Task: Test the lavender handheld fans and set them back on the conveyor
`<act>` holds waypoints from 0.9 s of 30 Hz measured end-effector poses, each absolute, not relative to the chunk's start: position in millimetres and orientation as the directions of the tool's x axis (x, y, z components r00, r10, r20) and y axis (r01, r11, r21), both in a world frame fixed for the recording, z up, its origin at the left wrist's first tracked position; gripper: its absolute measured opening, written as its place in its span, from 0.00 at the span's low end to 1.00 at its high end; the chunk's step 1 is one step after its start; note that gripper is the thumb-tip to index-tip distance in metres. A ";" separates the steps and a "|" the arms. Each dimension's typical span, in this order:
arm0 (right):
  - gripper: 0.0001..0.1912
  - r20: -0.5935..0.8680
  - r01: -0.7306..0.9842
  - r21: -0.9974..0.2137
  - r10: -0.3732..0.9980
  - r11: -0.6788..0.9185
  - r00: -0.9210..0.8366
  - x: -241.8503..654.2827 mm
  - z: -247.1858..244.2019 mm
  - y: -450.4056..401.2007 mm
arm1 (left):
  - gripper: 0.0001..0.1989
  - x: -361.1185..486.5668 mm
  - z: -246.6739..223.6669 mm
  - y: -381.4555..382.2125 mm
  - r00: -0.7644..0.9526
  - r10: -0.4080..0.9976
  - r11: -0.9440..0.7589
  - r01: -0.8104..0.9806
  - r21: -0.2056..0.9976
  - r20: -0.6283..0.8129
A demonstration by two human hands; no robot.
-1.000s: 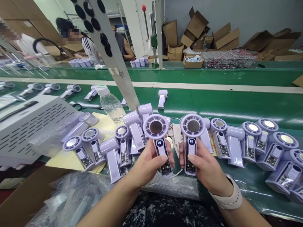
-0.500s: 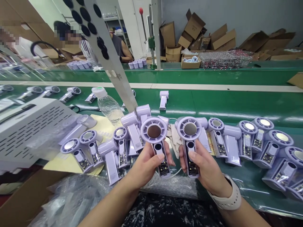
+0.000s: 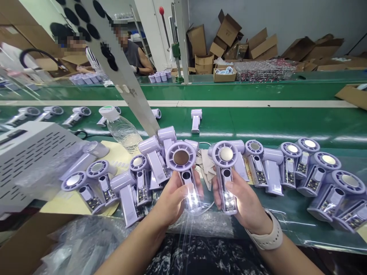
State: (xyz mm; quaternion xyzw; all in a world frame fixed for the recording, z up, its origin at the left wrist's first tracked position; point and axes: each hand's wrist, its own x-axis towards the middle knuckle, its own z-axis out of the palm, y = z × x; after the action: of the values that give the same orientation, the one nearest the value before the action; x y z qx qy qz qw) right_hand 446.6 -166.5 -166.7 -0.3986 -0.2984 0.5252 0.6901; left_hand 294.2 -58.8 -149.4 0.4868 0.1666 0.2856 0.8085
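Note:
My left hand [image 3: 173, 194] is wrapped round the handle of a lilac handheld fan [image 3: 181, 156], thumb on its front. A matching handheld fan [image 3: 225, 156] stands upright in my right hand [image 3: 243, 196], whose thumb also rests on the handle front. Both fans face me, with spoked rings, round metal-looking centres and exposed circuit boards. Bright white lights shine from both handles. On my right wrist is a pale watch strap [image 3: 268, 233]. More lilac fans lie close by, one group on the left [image 3: 127, 198] and another on the right [image 3: 317, 179].
A clear bottle [image 3: 122, 130] stands behind the left fans, beside a slanted metal post [image 3: 132, 91]. At left sit a vented grey box [image 3: 34, 156] and plastic bags [image 3: 83, 240]. A lone fan [image 3: 196, 120] lies on the green belt [image 3: 258, 122]. Co-workers [image 3: 140, 57] sit across.
White lights have come on in both fan handles, which were dark before. Both hands keep their hold. The whole view has shifted slightly.

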 end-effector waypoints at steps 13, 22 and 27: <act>0.16 -0.084 -0.573 -0.810 0.942 0.125 0.325 452.0 -174.2 -165.6 | 0.28 290.8 -153.6 -57.7 0.701 0.709 0.179 -0.073 0.981 -0.077; 0.17 -0.146 -0.724 -0.684 0.956 0.088 0.254 445.0 -161.3 -168.3 | 0.24 290.2 -146.5 -67.2 0.719 0.692 0.278 -0.174 0.945 -0.071; 0.14 -0.099 -0.728 -0.679 0.972 0.091 0.214 441.9 -145.6 -177.5 | 0.22 281.4 -132.3 -74.0 0.761 0.648 0.280 -0.223 0.934 -0.012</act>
State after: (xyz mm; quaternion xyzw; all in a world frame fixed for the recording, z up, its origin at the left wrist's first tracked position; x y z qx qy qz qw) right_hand 441.9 -177.5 -145.6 -0.3144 -0.1936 0.5962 0.7129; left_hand 281.4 -74.0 -132.3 0.5300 0.2005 0.2814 0.7744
